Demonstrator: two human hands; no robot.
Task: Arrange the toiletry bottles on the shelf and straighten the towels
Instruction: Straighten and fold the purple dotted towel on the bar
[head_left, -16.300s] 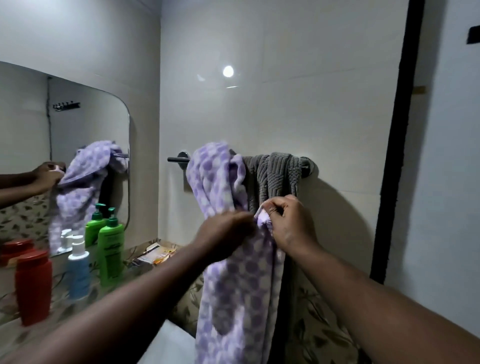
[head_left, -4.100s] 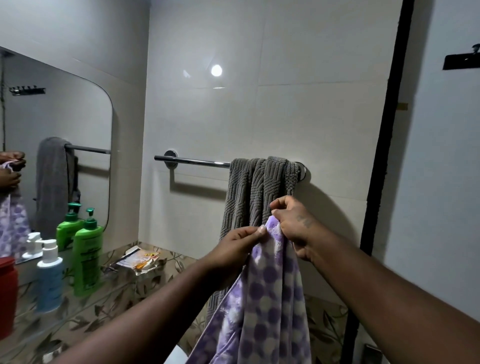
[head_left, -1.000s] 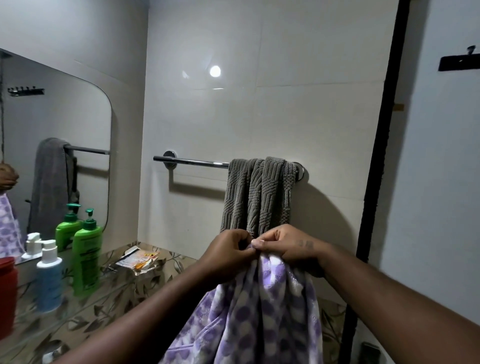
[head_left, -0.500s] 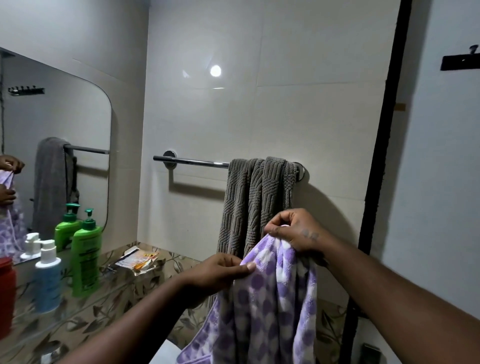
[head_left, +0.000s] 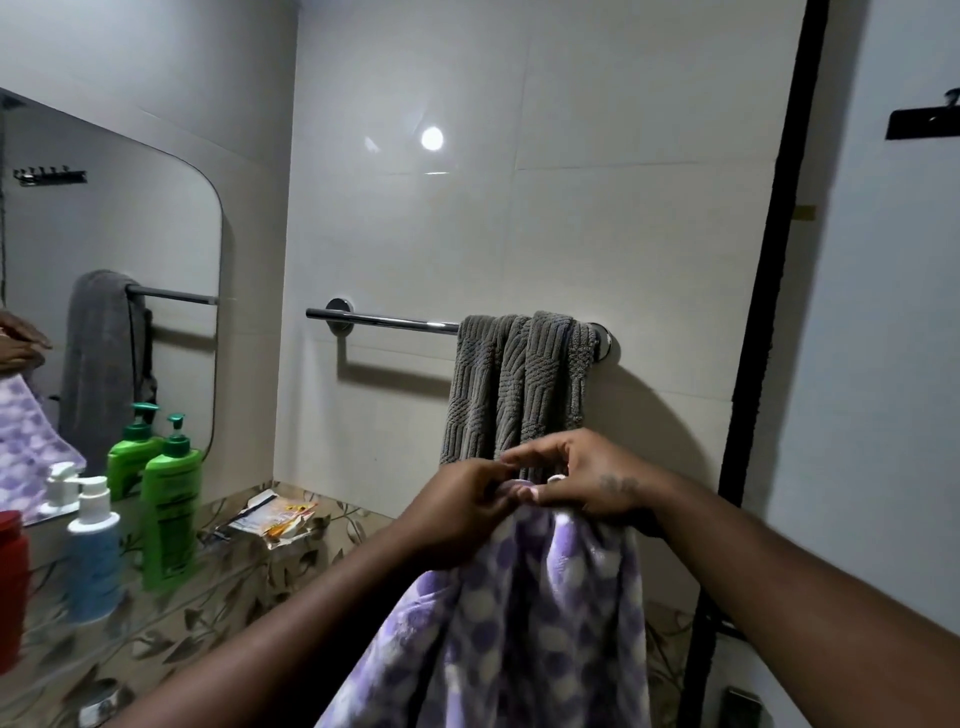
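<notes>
I have the purple checked towel (head_left: 524, 623) pinched at its top edge in both hands, held up in front of me below the rail. My left hand (head_left: 457, 512) is closed on the cloth from the left, and my right hand (head_left: 592, 483) is closed on it from the right, fingertips (head_left: 524, 460) nearly meeting over the bunched edge. The rest of the towel hangs down between my forearms and runs out of view at the bottom.

Just behind my hands the grey towel (head_left: 514, 384) hangs crumpled in folds at the right end of the chrome towel rail (head_left: 384, 321). The left part of the rail is bare.

To my left, on the leaf-patterned shelf (head_left: 218, 587), stand a green pump bottle (head_left: 171, 512), a blue-and-white pump bottle (head_left: 93, 561) nearer me, and a red container (head_left: 10, 582) cut off by the frame edge. A torn packet (head_left: 275, 517) lies in the corner of the shelf. The mirror (head_left: 114, 270) above it reflects the bottles and the grey towel.

On my right a black vertical frame (head_left: 769, 312) runs close beside the rail's end, so room is tighter on that side.
</notes>
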